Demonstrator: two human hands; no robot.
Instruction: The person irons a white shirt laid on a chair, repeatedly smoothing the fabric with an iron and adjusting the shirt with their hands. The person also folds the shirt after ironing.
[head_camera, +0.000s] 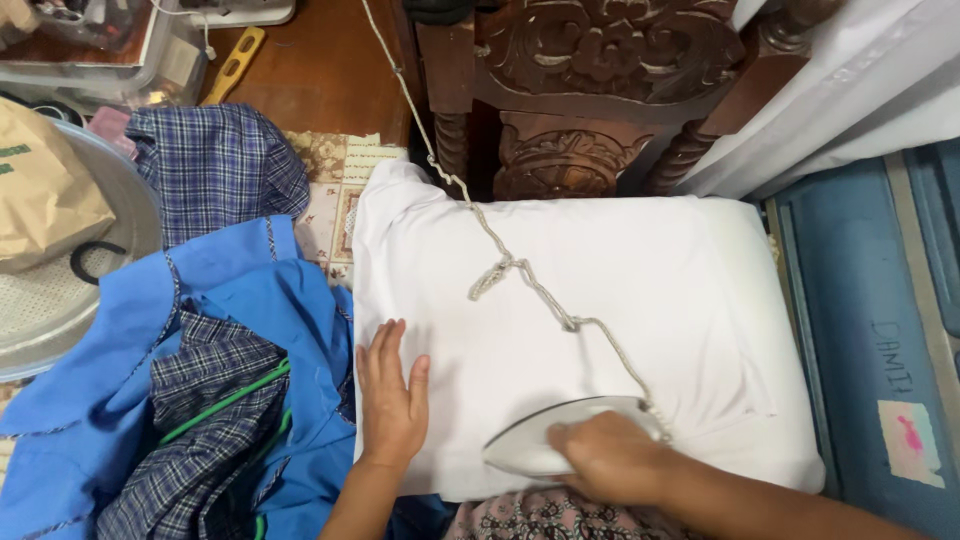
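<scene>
Right hand (608, 458) clenched around smooth white pointed iron (540, 440) with braided cord (520, 270), left hand (392, 395) released, flat on smooth white cotton cloth (600, 300), crumpled blue and checked garments (200, 380) beside

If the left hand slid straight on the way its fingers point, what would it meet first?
Mostly bare white cloth; the left hand lies flat on it, pointing up the picture. The twisted pale cord looks off to the side.

Iron (545, 440) handle under right hand (610, 460)

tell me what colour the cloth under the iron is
White, plain; the cloth lies under the iron in the head view.
</scene>
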